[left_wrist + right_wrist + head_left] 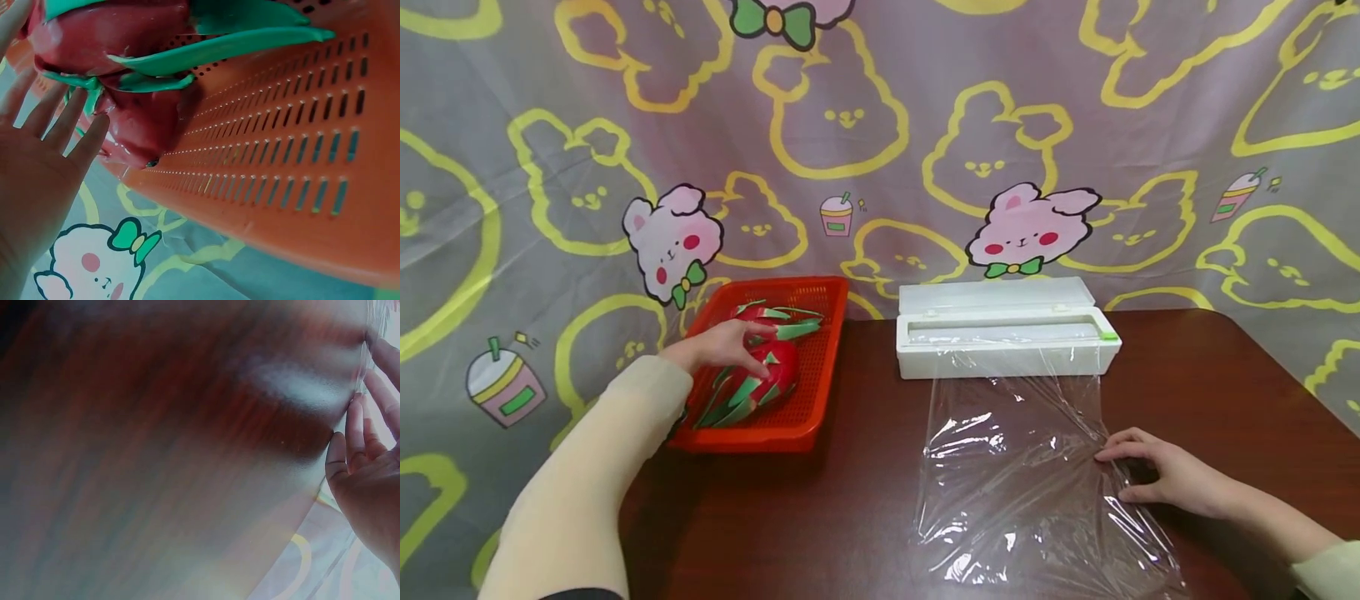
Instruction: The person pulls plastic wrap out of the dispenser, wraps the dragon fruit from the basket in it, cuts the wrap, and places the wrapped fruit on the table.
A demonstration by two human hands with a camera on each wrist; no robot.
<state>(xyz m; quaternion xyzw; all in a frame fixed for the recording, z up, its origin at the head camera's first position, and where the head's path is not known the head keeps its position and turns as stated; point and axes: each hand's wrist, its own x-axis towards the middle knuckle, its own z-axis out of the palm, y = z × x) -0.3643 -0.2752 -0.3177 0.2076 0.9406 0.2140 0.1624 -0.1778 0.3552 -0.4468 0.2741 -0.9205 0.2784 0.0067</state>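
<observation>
My left hand [724,343] reaches over the orange-red basket [775,440] with its fingers spread around a red dragon fruit [786,360] that has green scales. Seen from the left wrist, the fingers lie along the side of the dragon fruit [144,122], not curled round it. A second dragon fruit [752,312] sits behind it, partly hidden. On the right, fingertips of my right hand [1172,475] touch the side edge of a sheet of clear plastic wrap [1015,492]. Thumb and fingers stand apart there. The wrap runs out of a white dispenser box [1000,364] whose lid is raised.
All of this stands on a dark reddish-brown table [865,500]. Behind it hangs a grey curtain [910,125] with yellow bear outlines, close to the backs of basket and box. A small green piece [1108,337] sits at the box's right end.
</observation>
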